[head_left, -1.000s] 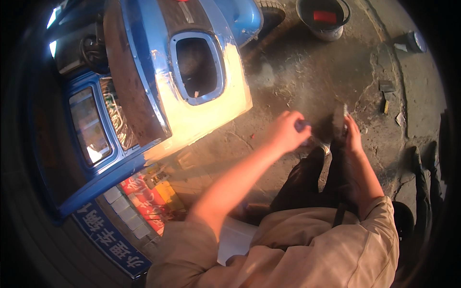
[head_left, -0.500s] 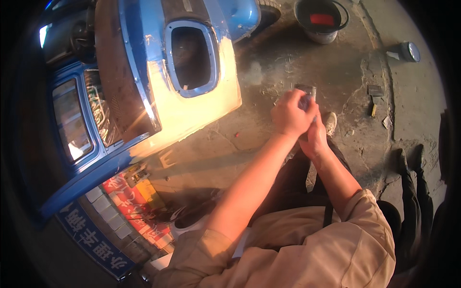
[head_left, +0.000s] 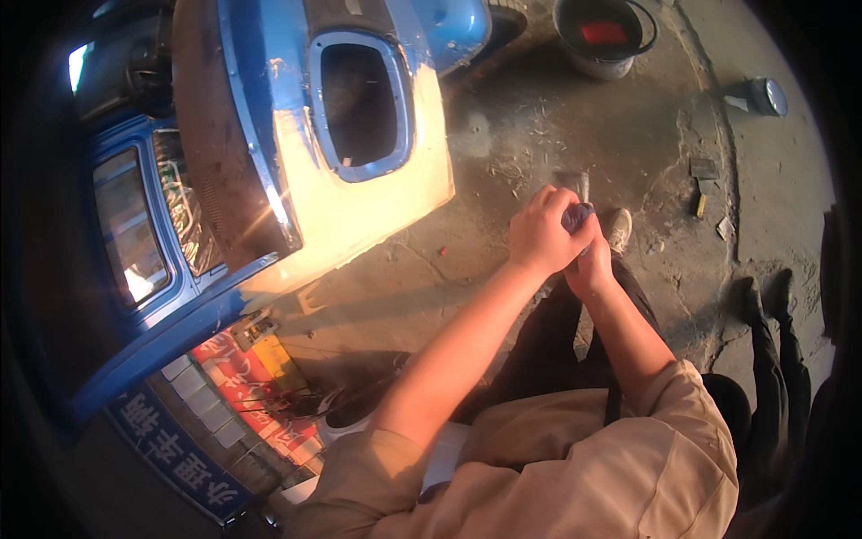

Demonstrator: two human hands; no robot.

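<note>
My left hand (head_left: 539,235) and my right hand (head_left: 590,268) are closed together out in front of me, above the ground. Between them they grip a small dark grey-purple piece (head_left: 576,216), mostly covered by the fingers; its kind cannot be made out. A flat, greyish rectangular end (head_left: 573,184) shows just past my left fingers and seems part of what is held. To the left stands a blue vehicle panel (head_left: 368,211) with a large cream-coloured patch around an oval-cornered opening (head_left: 359,108). Both hands are apart from it.
A dark bucket (head_left: 600,65) with something red inside stands at the far side. A round can (head_left: 766,97) lies to its right. Small flat tools (head_left: 702,170) lie on the cracked concrete floor (head_left: 655,135). Another person's dark-trousered legs (head_left: 770,377) are at the right.
Both hands have come slightly nearer to me, with the held piece moving along and turning a little. More of its dark part shows between the fingers now.
</note>
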